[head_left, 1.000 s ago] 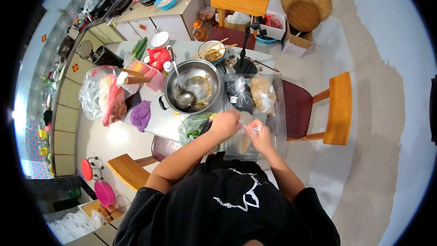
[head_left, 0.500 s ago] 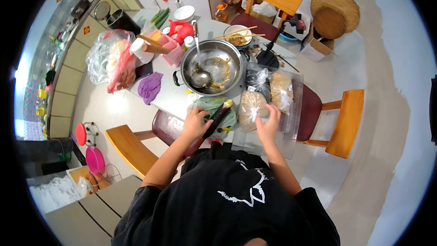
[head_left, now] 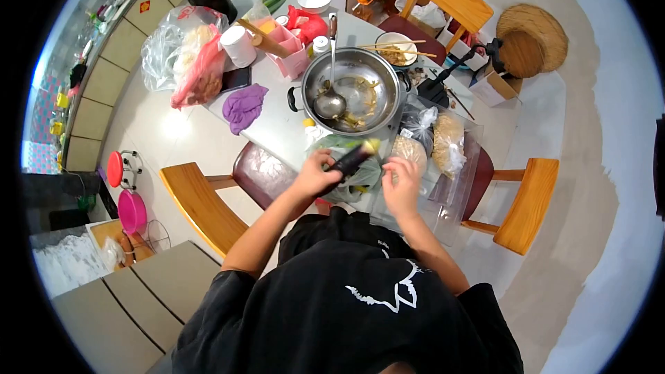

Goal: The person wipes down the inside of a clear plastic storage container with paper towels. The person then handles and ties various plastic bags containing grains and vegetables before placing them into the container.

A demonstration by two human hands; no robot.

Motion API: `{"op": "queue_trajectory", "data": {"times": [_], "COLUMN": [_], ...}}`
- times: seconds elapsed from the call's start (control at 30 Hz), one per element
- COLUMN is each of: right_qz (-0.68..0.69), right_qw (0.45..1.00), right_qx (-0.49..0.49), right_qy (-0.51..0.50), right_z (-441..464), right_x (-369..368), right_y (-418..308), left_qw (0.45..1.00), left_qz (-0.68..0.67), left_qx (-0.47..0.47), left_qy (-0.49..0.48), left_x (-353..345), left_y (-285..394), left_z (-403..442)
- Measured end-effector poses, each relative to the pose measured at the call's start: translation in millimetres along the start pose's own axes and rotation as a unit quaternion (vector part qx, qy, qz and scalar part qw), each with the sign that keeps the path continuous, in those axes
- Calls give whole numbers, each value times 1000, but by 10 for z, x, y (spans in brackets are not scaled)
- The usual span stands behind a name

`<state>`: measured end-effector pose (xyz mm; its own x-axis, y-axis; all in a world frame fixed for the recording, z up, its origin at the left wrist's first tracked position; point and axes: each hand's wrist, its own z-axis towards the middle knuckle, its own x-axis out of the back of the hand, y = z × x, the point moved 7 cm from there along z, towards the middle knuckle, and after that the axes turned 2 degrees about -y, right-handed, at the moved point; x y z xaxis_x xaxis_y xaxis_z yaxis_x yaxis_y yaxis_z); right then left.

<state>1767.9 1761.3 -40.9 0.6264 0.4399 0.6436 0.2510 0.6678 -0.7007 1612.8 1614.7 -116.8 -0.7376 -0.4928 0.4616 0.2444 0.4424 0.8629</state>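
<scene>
My left hand (head_left: 316, 175) is closed around the lower part of a long dark eggplant (head_left: 352, 160), whose pale yellow-green end points up and right. Beneath it lies a green plastic bag (head_left: 361, 181) at the table's near edge. My right hand (head_left: 401, 183) holds nothing; its fingers are bent and somewhat apart, close to the eggplant's tip. Just beyond that hand is a bag of light brown food (head_left: 410, 150), partly hidden by my fingers. It lies in a clear plastic tray (head_left: 450, 216) with a tan-filled bag (head_left: 449, 140) and a dark-filled bag (head_left: 420, 123).
A steel pot (head_left: 305, 86) holding a ladle (head_left: 330, 104) and food scraps stands mid-table. Behind it is a bowl with chopsticks (head_left: 398, 47). Left are a purple cloth (head_left: 244, 109), a pink holder (head_left: 292, 62) and plastic bags (head_left: 197, 73). Wooden chairs (head_left: 201, 201) surround the table.
My left hand has raised and tilted the eggplant toward the right. My right hand has moved from the tray's bags toward the eggplant's tip, fingers more bent. The camera view has shifted.
</scene>
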Motion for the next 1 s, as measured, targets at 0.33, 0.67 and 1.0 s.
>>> {"op": "queue_trajectory", "data": {"times": [0.33,0.67,1.0], "right_qz": [-124,320,393], "right_qw": [931,903,854], "right_qx": [91,-204,-275], "right_qy": [-330,-202,-201], "right_z": [-266,355,539], "right_x": [-1128,-671,-640], "right_y": [-133,-74,-319], "left_qw": [887,935,952], "left_qz": [-335,-46,161], "left_qx": [247,183,-250], "left_qy": [201,299,75], "left_x": [1151,1141,418], "left_y": [-1007,-1472,424], "left_z": [96,396,-549]}}
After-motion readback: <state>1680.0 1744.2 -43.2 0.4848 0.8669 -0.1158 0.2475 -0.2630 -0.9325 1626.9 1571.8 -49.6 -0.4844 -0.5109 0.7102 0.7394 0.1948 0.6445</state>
